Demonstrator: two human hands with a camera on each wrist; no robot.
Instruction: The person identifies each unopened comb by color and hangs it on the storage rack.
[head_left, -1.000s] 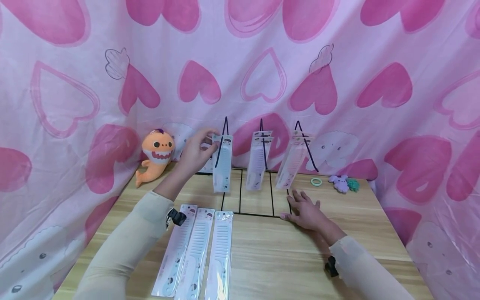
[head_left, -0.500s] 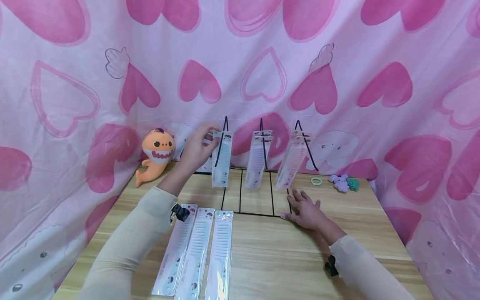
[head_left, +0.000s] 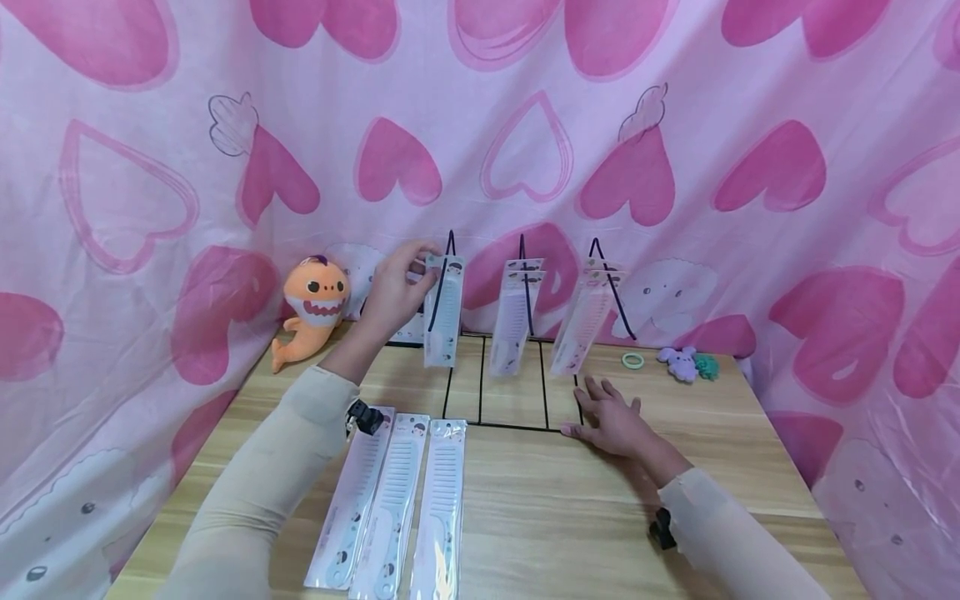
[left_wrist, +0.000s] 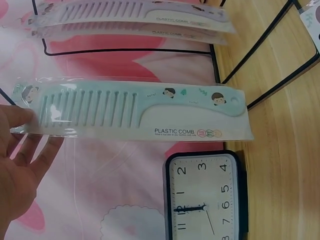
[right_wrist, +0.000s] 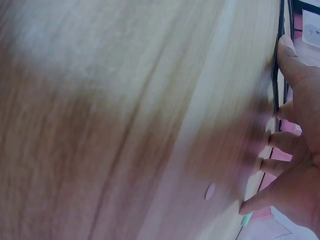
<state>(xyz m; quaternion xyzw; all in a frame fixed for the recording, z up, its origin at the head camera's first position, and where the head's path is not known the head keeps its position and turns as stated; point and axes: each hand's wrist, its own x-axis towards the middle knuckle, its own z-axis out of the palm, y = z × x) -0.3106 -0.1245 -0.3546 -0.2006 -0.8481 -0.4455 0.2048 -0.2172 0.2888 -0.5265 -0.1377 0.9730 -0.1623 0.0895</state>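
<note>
At 9 o'clock on the wooden worktop (head_left: 525, 500), an orange plush shark (head_left: 313, 310) leans against the pink heart curtain (head_left: 150, 208). The left hand (head_left: 397, 287) is raised at about 11 o'clock and pinches the top edge of a packaged pale blue comb (head_left: 441, 312) between thumb and fingers; the left wrist view shows the fingers (left_wrist: 25, 145) at the toothed end of this packaged pale blue comb (left_wrist: 135, 112), which reads "PLASTIC COMB". It hangs upright at the leftmost arm of a black wire rack (head_left: 480, 383), whose base frame lies flat on the worktop at 12 o'clock. Behind it, in the left wrist view, stands a small black-framed clock (left_wrist: 204, 197).

At 6 o'clock, just below the rack's base, 3 more packaged combs (head_left: 397, 508) lie flat side by side, touching, handles toward the near edge.

On the rack's middle arm hangs a pinkish packaged comb (head_left: 513, 321), and on the right arm another (head_left: 581, 325), tilted.

The right hand (head_left: 611, 421) rests palm down on the worktop at about 3 o'clock, fingers spread and straight, its fingertips (right_wrist: 285, 50) touching the rack's right base wire.

Farther right, at 2 o'clock, a green hair ring (head_left: 633, 361), a purple plush trinket (head_left: 678, 365) and a teal one (head_left: 706, 367) lie near the curtain.
</note>
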